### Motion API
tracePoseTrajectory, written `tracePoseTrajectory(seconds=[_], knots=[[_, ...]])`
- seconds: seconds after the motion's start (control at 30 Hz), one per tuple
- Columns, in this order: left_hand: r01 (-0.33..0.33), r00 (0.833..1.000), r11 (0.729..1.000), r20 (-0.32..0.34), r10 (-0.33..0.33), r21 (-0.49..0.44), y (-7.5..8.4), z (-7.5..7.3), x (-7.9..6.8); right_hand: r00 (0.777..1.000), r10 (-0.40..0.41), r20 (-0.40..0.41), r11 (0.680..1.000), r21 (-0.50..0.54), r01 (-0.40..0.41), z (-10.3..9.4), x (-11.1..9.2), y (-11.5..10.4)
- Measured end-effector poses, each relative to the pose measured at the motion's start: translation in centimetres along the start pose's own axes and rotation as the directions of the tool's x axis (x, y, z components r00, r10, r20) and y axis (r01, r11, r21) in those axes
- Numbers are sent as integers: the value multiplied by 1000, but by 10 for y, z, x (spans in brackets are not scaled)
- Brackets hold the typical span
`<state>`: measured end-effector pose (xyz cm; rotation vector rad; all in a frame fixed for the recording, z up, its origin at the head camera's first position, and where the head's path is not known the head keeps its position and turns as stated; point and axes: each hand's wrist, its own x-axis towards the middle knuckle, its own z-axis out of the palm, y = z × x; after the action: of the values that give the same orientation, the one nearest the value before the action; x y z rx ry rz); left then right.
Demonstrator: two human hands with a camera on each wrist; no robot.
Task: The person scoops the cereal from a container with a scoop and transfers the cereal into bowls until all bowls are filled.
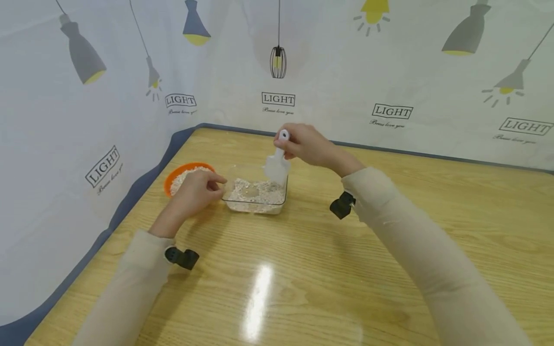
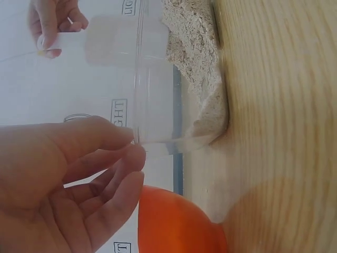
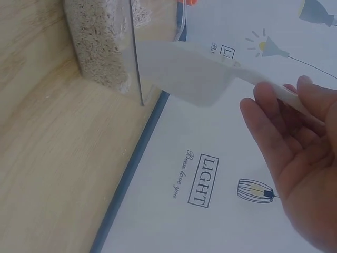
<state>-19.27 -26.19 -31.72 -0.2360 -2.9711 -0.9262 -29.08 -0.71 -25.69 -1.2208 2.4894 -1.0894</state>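
A clear rectangular container (image 1: 255, 207) holding pale flakes, which look like oats (image 1: 259, 191), stands on the table. My left hand (image 1: 200, 191) pinches its left rim between thumb and fingertips, as the left wrist view shows. By its handle, my right hand (image 1: 305, 144) grips a white scoop (image 1: 277, 168), tilted blade down at the container's right side. In the right wrist view the scoop's blade (image 3: 184, 71) reaches over the rim, its tip above the flakes. Behind my left hand, an orange bowl (image 1: 168, 185) of similar flakes is partly hidden.
The wooden table (image 1: 311, 278) extends to the front and right. A white curtain (image 1: 329, 72) printed with lamps closes off the back and left, its blue hem along the table edges. Both wrists carry a small black camera (image 1: 343, 205).
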Motion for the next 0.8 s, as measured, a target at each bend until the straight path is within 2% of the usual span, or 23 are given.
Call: tracePoseTrajectory(seconds=[0.23,0.47,0.7,0.8], knots=[[8,1000,1000,3,-8,6,-1,2,1,994,101,52,994,31,-102,2,2,-5],[2,1000,1000,1,-2,3,-1,2,2,983,169,74,981,85,-175,7,0,3],[15,1000,1000,10,-15,-13,0,2,2,979,177,103,971,143,-191,10,-4,11],[25,1000,999,13,-25,-19,1,2,2,986,139,93,986,84,-147,7,-4,13]])
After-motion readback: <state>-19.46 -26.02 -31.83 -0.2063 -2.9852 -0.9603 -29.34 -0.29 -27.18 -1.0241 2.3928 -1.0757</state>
